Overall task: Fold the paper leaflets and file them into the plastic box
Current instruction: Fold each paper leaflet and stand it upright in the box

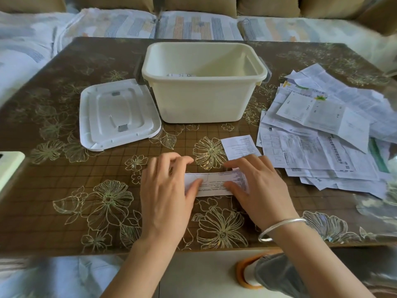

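Observation:
A narrow folded leaflet (214, 183) lies flat on the table near the front edge. My left hand (167, 190) holds its left end, thumb on top and fingers curled over the far edge. My right hand (257, 188) holds its right end in the same way. Behind them stands a cream plastic box (204, 97), open, with a folded paper (179, 75) showing low inside. A small folded leaflet (239, 146) lies just beyond my right hand. At the right sprawls a pile of unfolded leaflets (322, 134).
The box's white lid (118, 117) lies upside down to the left of the box. The brown floral table (86, 201) has a pale object (10, 166) at its left edge. A sofa with patterned covers (193, 24) runs behind the table.

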A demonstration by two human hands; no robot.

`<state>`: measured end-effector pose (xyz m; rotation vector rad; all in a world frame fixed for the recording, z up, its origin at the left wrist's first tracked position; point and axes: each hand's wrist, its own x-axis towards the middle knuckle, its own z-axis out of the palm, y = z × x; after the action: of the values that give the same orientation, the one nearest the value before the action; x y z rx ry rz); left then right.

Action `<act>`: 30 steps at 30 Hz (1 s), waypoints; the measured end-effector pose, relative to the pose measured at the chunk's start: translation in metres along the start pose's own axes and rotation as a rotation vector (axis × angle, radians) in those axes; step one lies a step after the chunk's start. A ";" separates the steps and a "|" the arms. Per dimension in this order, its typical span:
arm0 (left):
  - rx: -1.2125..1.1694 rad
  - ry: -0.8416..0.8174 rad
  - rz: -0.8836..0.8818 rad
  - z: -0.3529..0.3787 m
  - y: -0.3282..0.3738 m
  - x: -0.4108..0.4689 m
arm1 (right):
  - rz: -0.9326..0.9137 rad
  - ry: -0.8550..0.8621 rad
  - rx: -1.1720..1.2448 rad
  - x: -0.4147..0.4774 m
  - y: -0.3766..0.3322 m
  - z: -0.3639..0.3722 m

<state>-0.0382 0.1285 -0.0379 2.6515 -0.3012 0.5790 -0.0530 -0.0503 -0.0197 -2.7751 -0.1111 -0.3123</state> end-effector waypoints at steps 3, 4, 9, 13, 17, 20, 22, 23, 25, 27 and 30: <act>-0.037 -0.026 0.082 0.001 0.001 0.000 | 0.012 -0.143 -0.059 0.012 -0.003 -0.011; -0.054 -0.031 0.105 0.001 0.000 -0.001 | 0.011 -0.193 -0.082 0.017 -0.003 -0.015; -0.150 -0.062 0.062 -0.004 -0.004 -0.003 | 0.006 -0.405 -0.161 0.039 -0.004 -0.029; -0.213 -0.102 0.018 -0.004 -0.004 -0.003 | 0.012 -0.590 -0.157 0.056 -0.005 -0.038; -0.268 -0.120 -0.005 -0.001 -0.004 -0.002 | -0.007 -0.651 -0.215 0.067 -0.006 -0.038; -0.267 -0.163 -0.012 0.001 -0.003 0.000 | -0.023 -0.614 -0.243 0.066 -0.006 -0.036; -0.265 -0.185 -0.008 0.002 -0.004 0.001 | -0.006 -0.579 -0.223 0.061 -0.005 -0.036; -0.266 -0.192 -0.006 0.002 -0.005 0.001 | 0.011 -0.556 -0.181 0.058 -0.003 -0.036; -0.256 -0.205 0.005 0.002 -0.005 0.002 | 0.088 -0.508 -0.013 0.053 0.002 -0.037; -0.245 -0.218 0.012 0.001 -0.005 0.003 | 0.239 -0.501 0.272 0.046 0.001 -0.041; -0.264 -0.215 0.006 0.001 -0.004 0.003 | 0.386 -0.501 0.790 0.033 -0.007 -0.046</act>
<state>-0.0337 0.1313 -0.0387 2.4569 -0.4172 0.2351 -0.0309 -0.0587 0.0323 -1.9656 0.1520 0.4418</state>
